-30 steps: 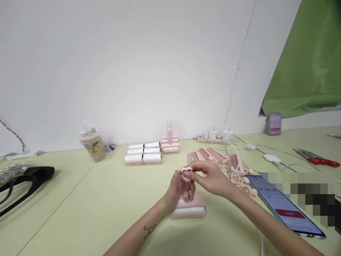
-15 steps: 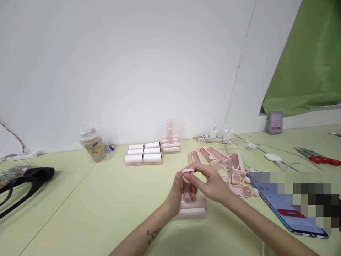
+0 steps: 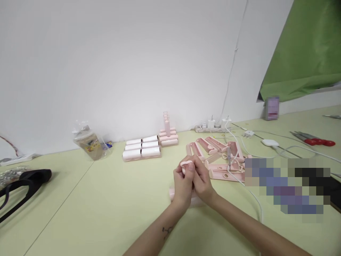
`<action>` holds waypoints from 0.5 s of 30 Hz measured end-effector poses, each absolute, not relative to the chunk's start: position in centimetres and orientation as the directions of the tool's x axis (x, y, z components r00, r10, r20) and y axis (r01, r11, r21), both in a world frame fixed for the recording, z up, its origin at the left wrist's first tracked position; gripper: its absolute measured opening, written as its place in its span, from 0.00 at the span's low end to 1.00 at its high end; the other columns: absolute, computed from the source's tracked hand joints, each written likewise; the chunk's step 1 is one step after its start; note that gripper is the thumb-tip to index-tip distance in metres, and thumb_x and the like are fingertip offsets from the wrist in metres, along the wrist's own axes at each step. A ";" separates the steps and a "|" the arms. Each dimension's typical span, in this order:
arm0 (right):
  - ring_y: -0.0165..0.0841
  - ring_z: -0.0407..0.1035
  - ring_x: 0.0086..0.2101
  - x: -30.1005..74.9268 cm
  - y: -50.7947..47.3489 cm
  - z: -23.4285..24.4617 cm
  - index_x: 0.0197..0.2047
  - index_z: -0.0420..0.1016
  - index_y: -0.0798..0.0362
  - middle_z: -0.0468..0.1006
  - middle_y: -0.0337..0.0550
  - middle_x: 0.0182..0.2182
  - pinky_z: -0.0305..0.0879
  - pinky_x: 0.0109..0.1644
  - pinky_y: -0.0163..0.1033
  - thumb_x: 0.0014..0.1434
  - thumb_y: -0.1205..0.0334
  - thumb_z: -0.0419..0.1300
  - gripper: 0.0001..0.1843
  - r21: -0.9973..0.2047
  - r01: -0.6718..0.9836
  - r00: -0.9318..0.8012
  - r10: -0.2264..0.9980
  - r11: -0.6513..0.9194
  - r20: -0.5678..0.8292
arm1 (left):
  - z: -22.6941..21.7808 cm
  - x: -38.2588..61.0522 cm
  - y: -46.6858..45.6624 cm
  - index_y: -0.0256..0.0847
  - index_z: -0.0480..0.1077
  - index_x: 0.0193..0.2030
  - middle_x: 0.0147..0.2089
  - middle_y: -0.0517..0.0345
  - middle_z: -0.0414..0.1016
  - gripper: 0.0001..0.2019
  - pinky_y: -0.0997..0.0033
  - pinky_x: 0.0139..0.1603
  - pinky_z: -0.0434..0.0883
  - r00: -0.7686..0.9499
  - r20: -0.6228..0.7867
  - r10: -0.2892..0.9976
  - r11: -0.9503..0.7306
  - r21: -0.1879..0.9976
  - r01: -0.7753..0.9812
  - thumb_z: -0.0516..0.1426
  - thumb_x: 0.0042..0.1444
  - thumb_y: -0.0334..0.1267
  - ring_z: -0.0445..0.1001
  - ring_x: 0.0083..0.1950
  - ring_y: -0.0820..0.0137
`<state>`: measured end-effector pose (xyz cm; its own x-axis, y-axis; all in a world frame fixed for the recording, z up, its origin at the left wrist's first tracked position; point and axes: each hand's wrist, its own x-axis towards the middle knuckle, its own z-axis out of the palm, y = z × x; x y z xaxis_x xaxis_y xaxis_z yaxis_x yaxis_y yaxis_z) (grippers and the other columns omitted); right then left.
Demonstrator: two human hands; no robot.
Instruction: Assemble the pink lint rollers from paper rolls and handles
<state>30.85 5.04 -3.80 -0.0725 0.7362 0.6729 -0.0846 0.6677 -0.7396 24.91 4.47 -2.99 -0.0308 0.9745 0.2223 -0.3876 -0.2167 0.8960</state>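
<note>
Fingers of the left hand [image 3: 183,185] and right hand [image 3: 204,183] press together around the handle [image 3: 185,164] of a pink lint roller [image 3: 172,193], only its looped end showing on top; the roller's head lies low behind them, mostly hidden, over the table [image 3: 106,199]. Probably light, stiff, slightly slippery plastic, it should be best gripped round that handle. Print on the bagged drink cup [image 3: 92,146] is too small to read.

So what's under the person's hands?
A pink piece shows beneath the hands; they hide its middle. Inside their grip, only a pale pink loop peeks out; the rest is covered.
</note>
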 end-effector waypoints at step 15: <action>0.30 0.64 0.29 33.1 5.8 -3.2 0.36 0.67 0.51 0.68 0.39 0.28 0.62 0.30 0.33 0.57 0.52 0.53 0.11 -0.789 0.131 -0.318 0.779 0.601 0.540 | -4.1 23.1 5.3 0.38 0.66 0.25 0.11 0.63 0.59 0.34 0.76 0.15 0.57 0.280 0.155 0.947 -0.022 0.905 -0.426 0.41 0.43 0.70 0.60 0.14 0.74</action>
<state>33.12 5.78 -3.20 -0.3183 0.7790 0.5402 0.1313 0.6005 -0.7887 23.11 5.28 -4.05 0.2803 0.9474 0.1548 -0.4259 -0.0218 0.9045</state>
